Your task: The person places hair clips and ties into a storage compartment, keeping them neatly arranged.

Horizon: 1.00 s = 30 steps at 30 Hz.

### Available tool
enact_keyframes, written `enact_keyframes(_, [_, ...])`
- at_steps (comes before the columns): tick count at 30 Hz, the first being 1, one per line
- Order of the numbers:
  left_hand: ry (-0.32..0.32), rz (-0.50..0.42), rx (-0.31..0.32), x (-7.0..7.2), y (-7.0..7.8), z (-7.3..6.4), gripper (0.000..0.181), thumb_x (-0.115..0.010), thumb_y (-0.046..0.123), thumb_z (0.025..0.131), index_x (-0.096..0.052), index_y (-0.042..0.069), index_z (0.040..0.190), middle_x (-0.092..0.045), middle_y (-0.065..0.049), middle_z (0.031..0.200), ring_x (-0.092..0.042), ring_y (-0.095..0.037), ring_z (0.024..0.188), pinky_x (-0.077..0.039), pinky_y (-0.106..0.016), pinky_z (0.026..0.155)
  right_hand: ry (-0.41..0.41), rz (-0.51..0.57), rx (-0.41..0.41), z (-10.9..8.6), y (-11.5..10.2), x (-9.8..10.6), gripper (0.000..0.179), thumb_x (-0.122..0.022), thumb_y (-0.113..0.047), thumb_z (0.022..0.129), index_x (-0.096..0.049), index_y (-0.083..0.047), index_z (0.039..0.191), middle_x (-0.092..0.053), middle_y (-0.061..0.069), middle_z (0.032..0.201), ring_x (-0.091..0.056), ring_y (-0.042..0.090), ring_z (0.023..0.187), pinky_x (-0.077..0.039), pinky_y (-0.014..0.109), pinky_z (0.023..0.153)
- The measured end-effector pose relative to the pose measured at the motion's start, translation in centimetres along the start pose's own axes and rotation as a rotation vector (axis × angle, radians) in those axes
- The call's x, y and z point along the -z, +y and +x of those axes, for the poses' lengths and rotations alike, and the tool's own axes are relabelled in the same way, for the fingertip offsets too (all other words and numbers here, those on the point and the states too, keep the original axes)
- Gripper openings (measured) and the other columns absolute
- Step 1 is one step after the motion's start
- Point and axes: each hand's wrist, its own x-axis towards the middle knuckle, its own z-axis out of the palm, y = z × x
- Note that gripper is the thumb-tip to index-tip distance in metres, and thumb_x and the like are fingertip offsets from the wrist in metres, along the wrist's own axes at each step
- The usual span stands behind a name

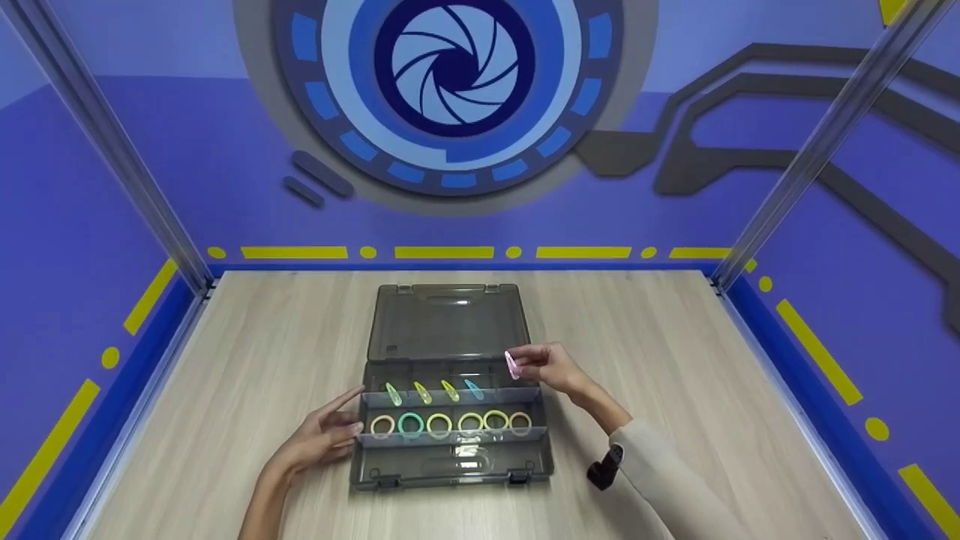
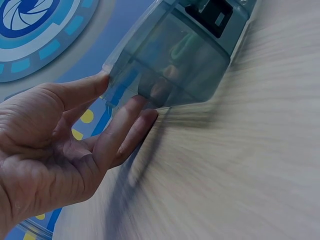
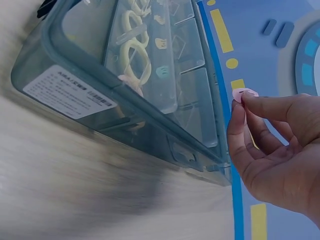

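Observation:
A smoky see-through organizer box (image 1: 454,477) lies open on the table. In its back compartment is a row of snap hair clips: a pale green clip (image 1: 394,394), two yellow ones and a blue clip (image 1: 473,388). The middle compartment holds a row of hair ties (image 1: 439,426) in peach, teal and yellow. My right hand (image 1: 553,367) pinches a pink hair clip (image 1: 512,364) between thumb and fingertips, over the back right corner of the box. With fairly straight fingers, my left hand (image 1: 319,436) touches the box's left side wall; the left wrist view shows its fingertips against the corner.
The hinged lid (image 1: 448,322) is tipped back behind the box. In front, the long compartment (image 1: 420,461) shows bare plastic. Wood-grain table surface (image 1: 652,322) surrounds the box, with blue printed panels (image 1: 450,232) behind and at both sides.

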Motion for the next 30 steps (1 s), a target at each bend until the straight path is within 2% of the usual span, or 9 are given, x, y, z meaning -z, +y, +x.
enact_keyframes(6, [-0.029, -0.012, -0.020, 0.2, -0.2, 0.0, 0.074, -0.066, 0.021, 0.100, -0.027, 0.016, 0.163, -0.048, -0.018, 0.133, -0.058, -0.016, 0.103, -0.057, -0.034, 0.087, 0.011, -0.027, -0.003, 0.1, 0.1, -0.5, 0.031, -0.066, 0.005, 0.093, -0.067, 0.012, 0.123, -0.073, 0.023, 0.103, -0.065, 0.007, 0.084, -0.055, 0.021, 0.074])
enact_keyframes(12, [-0.020, -0.008, -0.028, 0.2, -0.1, 0.0, 0.074, -0.067, 0.021, 0.100, -0.028, 0.017, 0.162, -0.048, -0.023, 0.136, -0.059, -0.018, 0.104, -0.057, -0.035, 0.087, -0.018, -0.066, 0.000, 0.4, 0.0, -0.9, 0.031, -0.066, 0.006, 0.092, -0.067, 0.013, 0.123, -0.072, 0.029, 0.104, -0.066, 0.012, 0.086, -0.057, 0.021, 0.076])
enact_keyframes(19, [-0.024, -0.006, -0.042, 0.2, 0.0, 0.1, 0.075, -0.068, 0.023, 0.099, -0.028, 0.018, 0.162, -0.042, -0.027, 0.142, -0.059, -0.019, 0.104, -0.057, -0.036, 0.088, -0.023, -0.106, 0.024, 1.1, -0.1, -1.2, 0.033, -0.063, 0.014, 0.089, -0.064, 0.017, 0.121, -0.069, 0.038, 0.102, -0.071, 0.034, 0.091, -0.058, 0.022, 0.071])
enact_keyframes(23, [-0.033, -0.001, -0.050, 0.4, -0.1, 0.0, 0.075, -0.068, 0.025, 0.099, -0.028, 0.018, 0.162, -0.042, -0.028, 0.144, -0.059, -0.019, 0.106, -0.057, -0.038, 0.091, -0.013, -0.141, 0.063, 1.7, 0.4, -1.4, 0.031, -0.062, 0.015, 0.089, -0.066, 0.017, 0.119, -0.069, 0.038, 0.100, -0.071, 0.038, 0.087, -0.056, 0.025, 0.066])
enact_keyframes(26, [-0.031, -0.005, -0.050, 0.4, -0.2, 0.0, 0.076, -0.069, 0.025, 0.099, -0.028, 0.017, 0.162, -0.042, -0.028, 0.143, -0.059, -0.019, 0.106, -0.057, -0.037, 0.091, -0.024, -0.151, 0.073, 1.8, 0.3, -1.5, 0.031, -0.062, 0.015, 0.088, -0.066, 0.017, 0.118, -0.070, 0.037, 0.100, -0.070, 0.034, 0.085, -0.056, 0.025, 0.066])
enact_keyframes(30, [-0.024, -0.009, -0.042, 0.3, -0.2, 0.1, 0.075, -0.068, 0.022, 0.099, -0.029, 0.018, 0.162, -0.043, -0.026, 0.141, -0.059, -0.018, 0.104, -0.057, -0.035, 0.087, -0.057, -0.179, 0.078, 1.8, 0.1, -1.7, 0.030, -0.062, 0.017, 0.086, -0.067, 0.017, 0.116, -0.071, 0.035, 0.097, -0.071, 0.025, 0.082, -0.053, 0.019, 0.065])
